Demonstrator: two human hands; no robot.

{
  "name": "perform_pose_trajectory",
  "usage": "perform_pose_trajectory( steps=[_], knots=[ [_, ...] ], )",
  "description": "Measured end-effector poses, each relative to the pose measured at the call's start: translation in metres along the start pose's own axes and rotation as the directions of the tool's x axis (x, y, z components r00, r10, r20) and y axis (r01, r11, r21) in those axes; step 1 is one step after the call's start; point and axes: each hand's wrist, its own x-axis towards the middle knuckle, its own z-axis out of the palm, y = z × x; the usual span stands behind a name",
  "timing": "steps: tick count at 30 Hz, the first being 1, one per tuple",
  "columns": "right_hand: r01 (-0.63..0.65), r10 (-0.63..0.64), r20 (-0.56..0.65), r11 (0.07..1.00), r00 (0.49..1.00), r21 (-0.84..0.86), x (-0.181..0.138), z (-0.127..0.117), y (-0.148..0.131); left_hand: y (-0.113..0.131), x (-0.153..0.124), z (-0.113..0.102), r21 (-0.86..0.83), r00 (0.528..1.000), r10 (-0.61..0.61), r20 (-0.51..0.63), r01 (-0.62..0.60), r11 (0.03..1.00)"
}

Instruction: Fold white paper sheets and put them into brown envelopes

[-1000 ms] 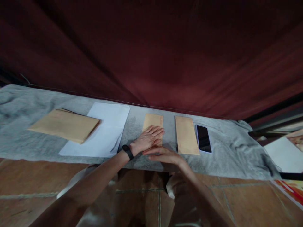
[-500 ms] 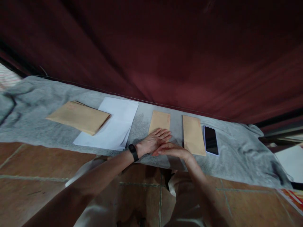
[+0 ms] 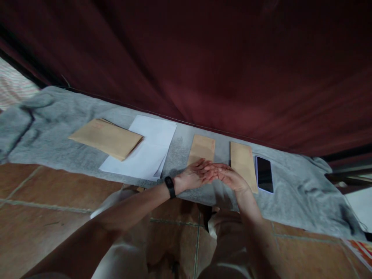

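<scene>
My left hand [image 3: 194,175], with a black band on its wrist, lies over the lower end of a brown envelope [image 3: 202,147]. Its fingers are stretched out and meet those of my right hand [image 3: 232,178], which comes in from the other side. The right fingers are extended too, overlapping the left fingertips, and neither hand grips anything that I can see. Part of the envelope is hidden under the hands. A second brown envelope stack [image 3: 243,162] lies just right of my right hand.
A grey cloth [image 3: 302,190] covers the long surface. To the left, larger brown envelopes [image 3: 106,137] overlap white paper sheets [image 3: 154,135]. A phone [image 3: 264,174] lies at right. Behind hangs a dark red curtain [image 3: 197,77]; tiled floor [image 3: 52,228] shows in front.
My right hand has risen slightly from beside the left palm to the left fingertips. The whole view has shifted a little, with the envelopes, paper and phone staying in place on the cloth.
</scene>
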Motion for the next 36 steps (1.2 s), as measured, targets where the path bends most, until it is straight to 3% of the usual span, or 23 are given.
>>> perform_pose_trajectory(
  steps=[4,7,12,17,22,32,36],
  knots=[
    [0.113,-0.111,-0.223,0.994,0.968,-0.003,0.012,-0.002,0.008,0.004,0.002,-0.003,0.001,1.0,0.008,-0.019,-0.008,1.0],
    [0.159,-0.189,-0.406,0.981,0.894,-0.107,0.024,0.004,0.017,0.006,0.004,-0.003,0.001,1.0,-0.025,-0.002,0.025,1.0],
    [0.082,-0.256,-0.543,0.943,0.8,-0.323,0.042,0.013,0.042,0.007,0.006,0.001,-0.015,0.999,-0.031,0.032,0.032,0.999],
    [0.127,-0.272,-0.683,0.958,0.678,-0.255,0.043,0.008,0.061,0.011,0.007,0.002,-0.018,0.999,-0.038,-0.008,0.037,0.999],
    [0.136,-0.196,-0.719,0.981,0.667,-0.141,0.041,0.005,0.057,0.016,0.009,-0.001,-0.007,1.0,-0.031,-0.006,0.031,0.999],
    [0.131,-0.186,-0.763,0.982,0.619,-0.133,0.051,0.002,0.056,0.023,0.007,0.007,0.076,0.998,-0.017,-0.065,0.022,0.997],
    [0.153,-0.188,-0.765,0.981,0.617,-0.117,0.047,0.005,0.06,0.023,0.006,0.007,0.058,0.999,-0.023,-0.026,0.024,0.998]
  ],
)
